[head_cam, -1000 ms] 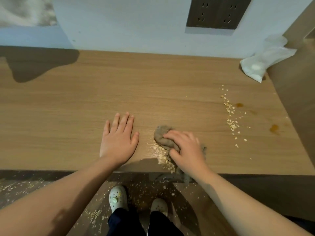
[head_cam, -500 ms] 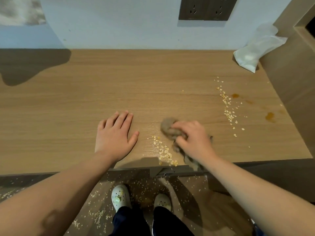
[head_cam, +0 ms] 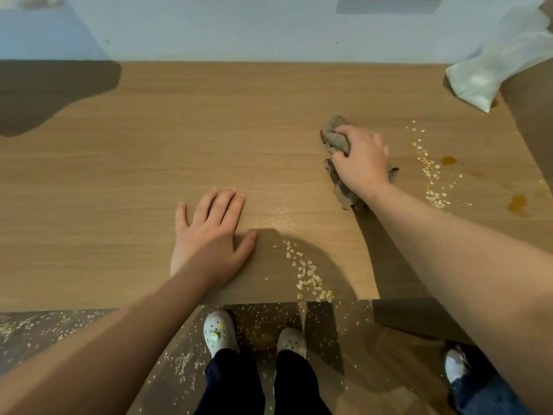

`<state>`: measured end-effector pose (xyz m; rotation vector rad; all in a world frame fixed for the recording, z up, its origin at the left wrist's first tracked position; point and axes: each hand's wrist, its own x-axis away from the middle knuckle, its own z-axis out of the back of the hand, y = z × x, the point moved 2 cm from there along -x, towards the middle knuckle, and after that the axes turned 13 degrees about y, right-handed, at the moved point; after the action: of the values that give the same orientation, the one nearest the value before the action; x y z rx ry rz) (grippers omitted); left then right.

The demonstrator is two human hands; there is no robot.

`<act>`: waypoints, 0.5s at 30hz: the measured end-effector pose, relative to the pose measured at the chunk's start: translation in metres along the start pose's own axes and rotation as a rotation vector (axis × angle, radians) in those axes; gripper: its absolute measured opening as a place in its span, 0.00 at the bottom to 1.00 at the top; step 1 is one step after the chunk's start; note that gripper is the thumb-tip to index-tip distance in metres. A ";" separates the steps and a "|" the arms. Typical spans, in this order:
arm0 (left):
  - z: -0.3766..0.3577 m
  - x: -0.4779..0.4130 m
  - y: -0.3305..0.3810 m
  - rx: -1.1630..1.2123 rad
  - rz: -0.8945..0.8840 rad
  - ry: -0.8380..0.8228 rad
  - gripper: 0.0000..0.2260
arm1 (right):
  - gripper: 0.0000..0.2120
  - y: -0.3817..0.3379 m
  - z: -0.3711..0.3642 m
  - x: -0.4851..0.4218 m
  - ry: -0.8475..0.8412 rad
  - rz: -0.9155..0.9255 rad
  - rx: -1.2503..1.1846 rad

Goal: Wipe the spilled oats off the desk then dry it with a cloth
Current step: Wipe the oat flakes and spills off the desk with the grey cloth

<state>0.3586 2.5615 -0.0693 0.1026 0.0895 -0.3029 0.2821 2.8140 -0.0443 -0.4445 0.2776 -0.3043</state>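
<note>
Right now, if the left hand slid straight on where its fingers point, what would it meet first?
Probably only bare desk until the wall. The left hand points away, slightly right; the cloth lies right of that line.

Plastic bag (head_cam: 490,70): white, crumpled, lay against the pale wall (head_cam: 239,28).
Clogs (head_cam: 220,330): white, stood on the brown floor (head_cam: 389,354).
</note>
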 end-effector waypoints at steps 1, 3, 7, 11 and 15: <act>-0.001 0.000 0.000 0.005 0.001 0.000 0.33 | 0.19 -0.006 0.003 0.016 -0.053 0.099 -0.024; -0.001 0.001 -0.001 0.019 0.004 0.009 0.33 | 0.18 -0.016 0.011 0.062 -0.201 0.284 -0.104; 0.003 0.001 0.000 0.015 0.002 0.000 0.34 | 0.21 -0.018 0.026 0.126 -0.492 0.483 -0.187; 0.002 -0.001 0.000 0.018 0.028 -0.011 0.36 | 0.16 -0.021 0.018 0.090 -0.293 0.380 -0.155; 0.005 0.002 -0.007 0.135 0.044 0.019 0.30 | 0.17 -0.042 0.001 0.089 -0.270 0.343 -0.087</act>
<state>0.3591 2.5539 -0.0647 0.2408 0.0860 -0.2634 0.3542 2.7475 -0.0409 -0.5088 0.0998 0.1044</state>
